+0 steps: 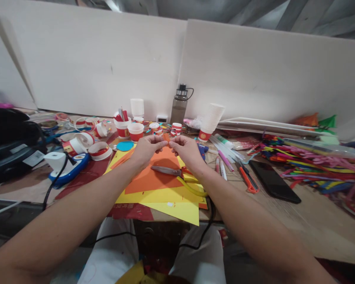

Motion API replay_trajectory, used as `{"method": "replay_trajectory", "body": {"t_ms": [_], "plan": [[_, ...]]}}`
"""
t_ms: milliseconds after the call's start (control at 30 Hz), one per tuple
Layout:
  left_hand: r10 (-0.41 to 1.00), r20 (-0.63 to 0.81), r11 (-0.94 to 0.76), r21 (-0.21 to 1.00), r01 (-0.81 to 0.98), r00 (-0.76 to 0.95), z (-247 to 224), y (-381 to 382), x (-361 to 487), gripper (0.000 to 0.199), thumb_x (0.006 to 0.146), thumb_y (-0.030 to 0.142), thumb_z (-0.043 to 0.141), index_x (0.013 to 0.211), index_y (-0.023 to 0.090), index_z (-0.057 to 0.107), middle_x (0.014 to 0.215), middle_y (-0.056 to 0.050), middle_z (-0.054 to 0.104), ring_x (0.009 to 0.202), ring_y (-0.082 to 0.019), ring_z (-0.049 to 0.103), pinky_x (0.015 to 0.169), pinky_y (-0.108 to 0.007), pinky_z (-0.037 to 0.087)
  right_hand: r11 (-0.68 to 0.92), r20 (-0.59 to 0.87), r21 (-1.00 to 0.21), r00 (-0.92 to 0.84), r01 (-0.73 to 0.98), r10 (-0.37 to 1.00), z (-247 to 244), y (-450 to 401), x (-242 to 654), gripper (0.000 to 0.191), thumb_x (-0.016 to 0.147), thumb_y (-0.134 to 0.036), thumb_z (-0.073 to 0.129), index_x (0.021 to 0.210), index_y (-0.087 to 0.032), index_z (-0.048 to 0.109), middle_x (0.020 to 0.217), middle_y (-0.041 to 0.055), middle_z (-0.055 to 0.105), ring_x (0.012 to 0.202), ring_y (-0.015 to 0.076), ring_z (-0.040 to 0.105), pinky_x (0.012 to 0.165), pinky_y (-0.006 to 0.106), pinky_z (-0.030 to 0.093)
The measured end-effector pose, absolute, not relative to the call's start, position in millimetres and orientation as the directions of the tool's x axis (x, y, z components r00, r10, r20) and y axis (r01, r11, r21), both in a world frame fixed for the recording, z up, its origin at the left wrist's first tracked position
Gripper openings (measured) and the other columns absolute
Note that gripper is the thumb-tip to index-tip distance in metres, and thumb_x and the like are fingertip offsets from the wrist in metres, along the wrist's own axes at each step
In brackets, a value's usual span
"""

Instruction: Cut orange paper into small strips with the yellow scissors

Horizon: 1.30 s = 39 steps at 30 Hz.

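One small strip of orange paper point(166, 138) pinched at the fingertips of two bare hands, over the middle of the worktable. Left hand point(148, 147) closed on it with thumb and forefinger; right hand point(185, 150) likewise from the other side, other fingers curled. Cannot tell whether folded or flat.

Below, one larger orange sheet point(146, 185), smooth, matte and straight-edged, on top of several yellow sheets point(177, 213), exact count hidden by overlap. Lying on the orange sheet, one pair of scissors point(167, 170): grey metal blades pointing left, yellow looped handle partly behind the right forearm.

Just left of the left hand, one flat blue disc point(125, 146), round-edged. Behind it, two upright red-and-white paper cups: one plain-mouthed cup point(135, 132) and one cup of sticks point(122, 128). Farther right, one tall leaning stack of paper cups point(215, 117), ridged by the nested rims. Between, one bottle point(179, 108), see-through grey with a dark cap and loop.

To the right, one glossy black phone point(273, 181), flat and rectangular; beside it, one slim cutter point(248, 180) with orange plastic at the near end. Beyond, a heap of fuzzy, many-coloured pipe cleaners point(322, 159), too tangled to count.
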State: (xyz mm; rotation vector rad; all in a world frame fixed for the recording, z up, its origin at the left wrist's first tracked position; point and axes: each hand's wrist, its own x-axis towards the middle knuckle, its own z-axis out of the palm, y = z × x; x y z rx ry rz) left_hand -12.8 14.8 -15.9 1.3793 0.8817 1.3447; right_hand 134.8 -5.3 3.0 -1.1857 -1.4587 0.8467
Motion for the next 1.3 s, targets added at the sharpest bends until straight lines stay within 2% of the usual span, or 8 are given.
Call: {"method": "replay_trajectory", "body": {"t_ms": [167,333,500,600,800,1067,1200,1300], "plan": [[0.954,0.255,-0.220,0.954,-0.206,0.160,-15.6,13.8,-12.0,0.023,0.062,0.031,0.078,0.070,0.015,0.065,0.061,0.001,0.057,0.053,-0.007,0.046,0.053,-0.023,0.034,0.270,0.279,-0.935,0.005,0.229,0.960,2.0,-5.4,134.0,0.008,0.071,-0.023,0.063,0.070,-0.015,0.060,0.060,-0.0026,0.058,0.049,0.0064,0.048,0.048,0.021,0.040],[0.950,0.221,-0.151,0.945,-0.292,0.222,-12.3,11.8,-12.6,0.019,0.068,0.029,0.073,0.068,0.014,0.061,0.058,0.002,0.054,0.053,-0.006,0.045,0.053,-0.022,0.033,0.290,0.284,-0.929,-0.061,0.231,0.957,5.7,-6.9,134.8,0.012,0.072,-0.027,0.064,0.071,-0.015,0.059,0.064,-0.0022,0.058,0.051,0.0063,0.048,0.048,0.020,0.041],[0.941,0.244,-0.216,0.966,-0.140,0.234,-9.6,6.8,-10.5,0.015,0.072,0.029,0.067,0.074,0.014,0.062,0.065,-0.002,0.063,0.053,-0.009,0.051,0.053,-0.023,0.035,0.315,0.312,-0.921,-0.050,0.229,0.949,7.7,-4.6,138.2,0.017,0.077,-0.034,0.057,0.078,-0.017,0.059,0.066,-0.0022,0.057,0.056,0.0087,0.049,0.049,0.021,0.040],[0.924,0.261,-0.257,0.965,-0.051,0.279,-7.6,1.6,-7.3,0.015,0.073,0.029,0.064,0.072,0.014,0.063,0.065,-0.004,0.064,0.053,-0.009,0.051,0.054,-0.024,0.037,0.360,0.360,-0.892,-0.050,0.272,0.932,5.9,-2.0,139.8,0.017,0.077,-0.034,0.057,0.071,-0.017,0.059,0.061,-0.0026,0.055,0.055,0.0087,0.045,0.050,0.022,0.036],[0.922,0.268,-0.254,0.963,-0.085,0.281,-9.7,1.5,-5.4,0.015,0.068,0.028,0.070,0.072,0.015,0.063,0.061,0.000,0.058,0.053,-0.008,0.047,0.053,-0.023,0.036,0.360,0.375,-0.888,-0.003,0.286,0.927,5.4,-1.3,139.9,0.018,0.076,-0.032,0.057,0.067,-0.017,0.058,0.056,-0.0029,0.053,0.053,0.0093,0.044,0.051,0.023,0.035],[0.942,0.282,-0.264,0.957,-0.117,0.181,-16.6,10.0,-9.3,0.022,0.070,0.036,0.070,0.072,0.014,0.067,0.067,-0.003,0.061,0.052,-0.007,0.044,0.051,-0.023,0.032,0.347,0.360,-0.907,0.012,0.240,0.933,5.1,0.2,141.3,0.017,0.074,-0.033,0.058,0.070,-0.017,0.059,0.058,-0.0033,0.051,0.052,0.0087,0.044,0.049,0.023,0.035],[0.943,0.319,-0.306,0.943,-0.128,0.096,-13.6,8.7,-8.9,0.024,0.069,0.037,0.072,0.076,0.014,0.067,0.067,-0.003,0.063,0.055,-0.008,0.048,0.054,-0.023,0.036,0.337,0.351,-0.912,0.018,0.233,0.936,5.7,-0.1,141.1,0.017,0.074,-0.032,0.058,0.068,-0.017,0.059,0.055,-0.0037,0.050,0.051,0.0084,0.044,0.048,0.022,0.035],[0.934,0.347,-0.327,0.924,-0.197,0.078,-11.6,8.8,-8.0,0.023,0.067,0.033,0.074,0.079,0.014,0.066,0.063,-0.001,0.061,0.057,-0.009,0.051,0.058,-0.024,0.040,0.318,0.326,-0.935,0.030,0.155,0.945,6.8,-1.3,140.4,0.015,0.072,-0.031,0.060,0.067,-0.017,0.058,0.054,-0.0041,0.051,0.050,0.0076,0.044,0.049,0.022,0.035]]}}
